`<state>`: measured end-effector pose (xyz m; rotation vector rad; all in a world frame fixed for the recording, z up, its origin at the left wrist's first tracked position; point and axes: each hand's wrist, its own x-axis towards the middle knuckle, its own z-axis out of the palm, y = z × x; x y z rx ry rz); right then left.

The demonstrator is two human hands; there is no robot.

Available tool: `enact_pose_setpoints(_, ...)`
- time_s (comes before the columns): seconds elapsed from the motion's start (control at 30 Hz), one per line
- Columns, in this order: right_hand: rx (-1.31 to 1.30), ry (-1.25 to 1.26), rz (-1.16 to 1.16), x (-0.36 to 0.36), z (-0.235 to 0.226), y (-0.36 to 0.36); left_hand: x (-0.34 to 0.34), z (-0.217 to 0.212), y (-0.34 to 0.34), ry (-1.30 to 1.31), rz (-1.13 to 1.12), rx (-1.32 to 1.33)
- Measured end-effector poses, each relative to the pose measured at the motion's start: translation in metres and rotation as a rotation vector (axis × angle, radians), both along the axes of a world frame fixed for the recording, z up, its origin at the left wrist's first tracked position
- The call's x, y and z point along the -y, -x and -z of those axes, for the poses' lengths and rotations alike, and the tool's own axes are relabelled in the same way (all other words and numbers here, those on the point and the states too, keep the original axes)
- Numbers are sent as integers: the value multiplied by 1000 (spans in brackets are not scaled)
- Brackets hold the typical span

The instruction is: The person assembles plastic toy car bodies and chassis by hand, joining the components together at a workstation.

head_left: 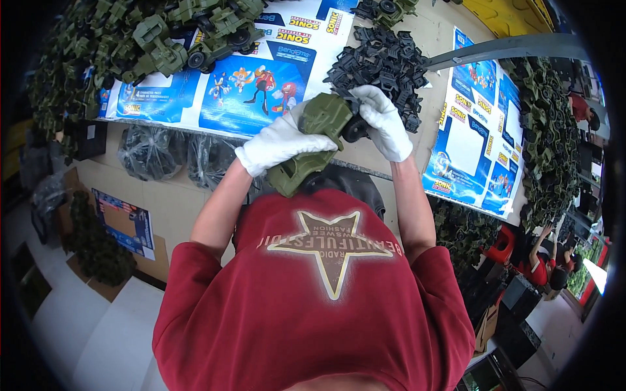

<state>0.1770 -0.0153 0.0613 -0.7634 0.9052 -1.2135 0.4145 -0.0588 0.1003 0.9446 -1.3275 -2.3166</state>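
Note:
A dark green toy truck with black wheels is held up in front of my chest, over the near edge of the table. My left hand, in a white glove, wraps round its body. At the truck's far end, my right hand, also gloved in white, pinches a small black plastic part against it, beside a black wheel. The fingers partly hide how the part meets the truck. Just beyond my right hand lies a heap of similar black plastic parts.
Green toy trucks are heaped at the left of the table, on printed blue card sheets. A grey metal bar crosses at the right, near another sheet and more green trucks. Plastic bags hang below the table edge.

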Motion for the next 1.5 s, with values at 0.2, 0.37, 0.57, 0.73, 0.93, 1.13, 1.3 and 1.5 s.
enact_pose_setpoints(0.2, -343, -6, -221, -10, -19, 8, -14, -10, -7, -3, -25, -18)
enact_pose_setpoints(0.37, -120, -71, -138, -17, -15, -3, -15, -9, -9, 74, -31, 85)
enact_pose_setpoints(0.57, 45, -132, -124, -19, -11, -3, -14, -10, -10, -9, -14, 23)
enact_pose_setpoints(0.73, -77, -229, -143, -18, 0, 8, -13, -11, -11, -66, -12, 42)
enact_pose_setpoints(0.93, -52, -178, -203, -16, 1, 10, -16, -15, -9, -87, -67, 18)
enact_pose_setpoints(1.13, 114, -84, -129, -11, -15, -2, -10, -23, -8, -71, -57, 63)
enact_pose_setpoints(1.3, 114, -114, -141, -13, -18, -3, -12, -26, -4, -24, -68, 61)
enact_pose_setpoints(1.5, -36, -47, -132, -15, -15, -1, -15, -30, 0, -22, -63, 100)
